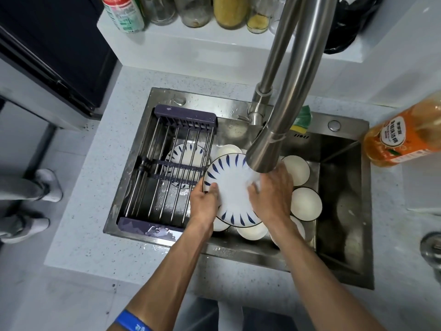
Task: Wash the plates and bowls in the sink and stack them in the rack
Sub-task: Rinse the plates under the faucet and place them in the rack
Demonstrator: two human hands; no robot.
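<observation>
A white plate with blue dashes round its rim (232,189) is held over the steel sink (343,211), under the tap's spout (262,154), where water runs onto it. My left hand (205,204) grips its left edge, thumb on top. My right hand (270,194) lies flat on the plate's right side. White bowls (305,204) (297,169) lie in the sink around and beneath the plate. A second blue-patterned plate (185,156) lies under the bars of the empty wire rack (167,163), which spans the sink's left part.
An orange bottle of dish liquid (403,139) stands on the counter to the right. A green and yellow sponge (303,119) lies behind the tap. Jars and bottles (229,10) line the back shelf. A person's feet (45,185) are at the far left.
</observation>
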